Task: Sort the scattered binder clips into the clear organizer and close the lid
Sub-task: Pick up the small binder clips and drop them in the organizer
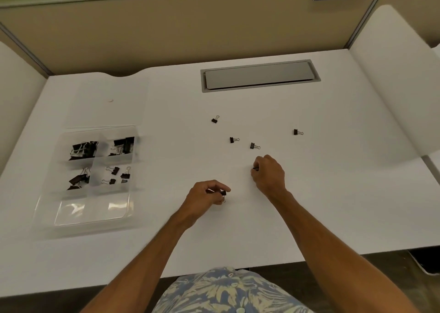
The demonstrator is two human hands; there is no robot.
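Observation:
Several small black binder clips lie scattered on the white desk, among them one at the back (215,119), one in the middle (234,139), one beside it (254,145) and one at the far right (297,132). My left hand (206,197) pinches a small clip (223,193) just above the desk. My right hand (269,173) is closed on another small clip (255,168) near the desk surface. The clear organizer (133,200) lies at the left, holding large clips in its rear compartments and small ones (117,174) in the middle right one. Its open lid (112,98) lies flat behind it.
A grey cable hatch (259,74) is set into the desk at the back. Beige partition walls stand behind, white side panels on both sides. The desk's front edge (309,260) runs close to my patterned shirt.

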